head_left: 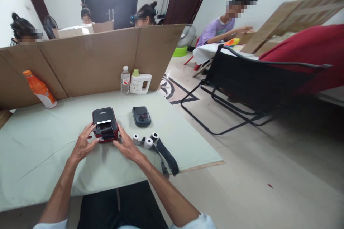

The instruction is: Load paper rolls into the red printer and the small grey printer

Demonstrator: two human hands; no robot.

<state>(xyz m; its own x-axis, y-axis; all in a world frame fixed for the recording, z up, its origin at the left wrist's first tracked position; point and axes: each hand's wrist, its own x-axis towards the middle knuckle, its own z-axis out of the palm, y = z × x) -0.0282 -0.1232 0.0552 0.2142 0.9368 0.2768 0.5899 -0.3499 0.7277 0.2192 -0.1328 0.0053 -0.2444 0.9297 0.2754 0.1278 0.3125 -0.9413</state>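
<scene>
A black label printer (104,116) with red sides sits on the table in front of me. My left hand (84,145) grips its left side, fingers along the edge and thumb at the front corner. On the opposite side, my right hand (128,144) holds the printer with its fingers and thumb. To the right lies a smaller dark portable printer (141,116). Near my right hand are three white paper rolls (148,143), beside a black strap (167,154) that reaches the table's front edge.
A cardboard screen (94,62) stands along the table's back edge. Before it are an orange bottle (40,88), a water bottle (125,80) and a white jug (138,83). A black folding chair (249,75) stands to the right. Other people sit beyond the screen and at another table.
</scene>
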